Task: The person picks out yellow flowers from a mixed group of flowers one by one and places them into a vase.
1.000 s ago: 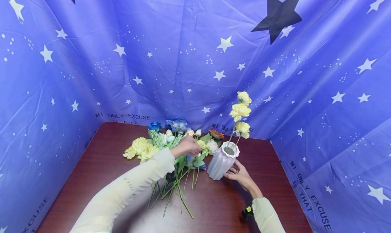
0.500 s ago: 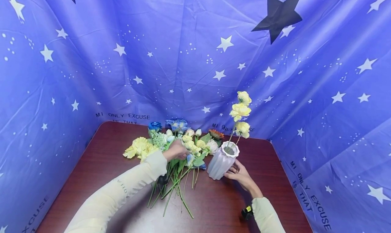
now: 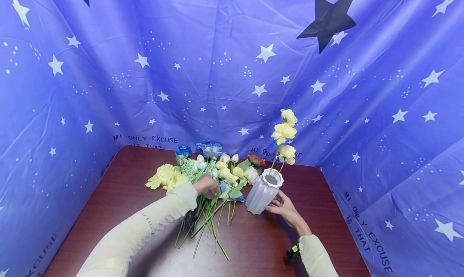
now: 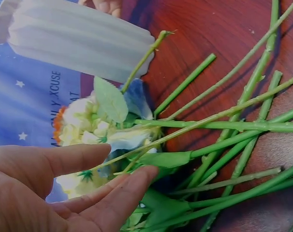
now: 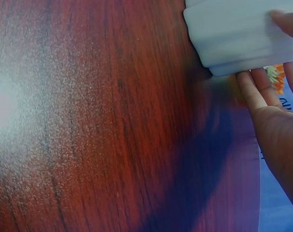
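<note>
A white ribbed vase (image 3: 262, 194) with a scalloped rim leans at the right of the table, a stem of yellow flowers (image 3: 284, 134) standing in it. My right hand (image 3: 286, 210) holds the vase low on its side, with the thumb (image 5: 285, 21) on the near face and the other fingers around the back. Over the pile of flowers, my left hand (image 3: 206, 185) reaches in among the stems. In the left wrist view its thumb (image 4: 83, 157) and fingers (image 4: 132, 186) are apart, on either side of a thin flower stem (image 4: 185, 128).
Left of the pile lie large yellow blooms (image 3: 166, 177), with blue flowers (image 3: 210, 148) at the back and an orange flower (image 3: 256, 160) near the vase. Green stems (image 3: 206, 224) fan toward the front of the brown table (image 3: 261, 244). A starry blue cloth (image 3: 217, 67) surrounds it.
My left hand has moved left and down from the yellow blooms to the stems, uncovering the small yellow flowers. The right hand and vase have stayed in place.
</note>
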{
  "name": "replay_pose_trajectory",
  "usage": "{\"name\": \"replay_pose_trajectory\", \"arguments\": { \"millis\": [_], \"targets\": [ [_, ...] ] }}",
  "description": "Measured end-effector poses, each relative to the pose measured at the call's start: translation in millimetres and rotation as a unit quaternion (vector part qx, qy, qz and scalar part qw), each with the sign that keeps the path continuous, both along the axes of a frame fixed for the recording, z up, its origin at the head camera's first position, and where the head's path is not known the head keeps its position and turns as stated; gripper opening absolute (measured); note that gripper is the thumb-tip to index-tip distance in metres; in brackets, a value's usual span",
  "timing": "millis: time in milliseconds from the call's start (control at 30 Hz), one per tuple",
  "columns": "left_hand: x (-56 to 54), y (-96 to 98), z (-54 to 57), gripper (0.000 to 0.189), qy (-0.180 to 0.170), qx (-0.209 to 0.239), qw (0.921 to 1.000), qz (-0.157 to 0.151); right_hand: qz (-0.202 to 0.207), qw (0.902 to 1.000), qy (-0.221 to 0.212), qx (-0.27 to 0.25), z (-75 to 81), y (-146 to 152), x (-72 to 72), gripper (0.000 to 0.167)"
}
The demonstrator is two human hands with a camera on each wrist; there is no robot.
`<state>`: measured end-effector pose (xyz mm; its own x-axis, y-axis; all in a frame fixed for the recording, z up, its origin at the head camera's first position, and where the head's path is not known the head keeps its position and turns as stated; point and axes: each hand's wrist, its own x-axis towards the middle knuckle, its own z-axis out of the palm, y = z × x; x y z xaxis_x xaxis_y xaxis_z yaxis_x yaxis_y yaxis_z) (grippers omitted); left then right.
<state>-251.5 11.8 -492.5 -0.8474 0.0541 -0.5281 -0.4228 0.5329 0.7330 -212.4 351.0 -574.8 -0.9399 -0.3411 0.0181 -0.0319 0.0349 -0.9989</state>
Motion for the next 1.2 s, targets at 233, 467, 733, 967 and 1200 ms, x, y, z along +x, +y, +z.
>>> {"name": "replay_pose_trajectory", "arguments": {
  "millis": [233, 467, 733, 967, 1200],
  "targets": [
    [-5.7, 1.4, -9.9, 0.024, -0.014, 0.006, 0.9999, 0.003, -0.008, 0.9999, -0.005, 0.008, 1.3, -1, 0.2, 0.068],
    [-2.3, 3.3, -11.3, 0.018, 0.000, -0.003, 0.9998, 0.019, -0.013, 0.9998, -0.011, 0.005, 0.7, -1, 1.5, 0.067],
    [-0.9, 3.7, -15.3, 0.017, 0.015, -0.018, 0.9995, 0.024, -0.003, 1.0000, -0.004, -0.003, 0.1, -1, 2.3, 0.066],
    [-3.7, 3.5, -17.6, 0.010, 0.009, -0.009, 0.9995, 0.027, 0.007, 0.9999, 0.007, -0.008, 1.7, -1, 1.4, 0.064],
    [-2.1, 5.8, -10.2, 0.012, -0.002, -0.002, 0.9987, 0.051, 0.004, 1.0000, 0.005, -0.004, 1.2, 0, 0.7, 0.064]
  ]
}}
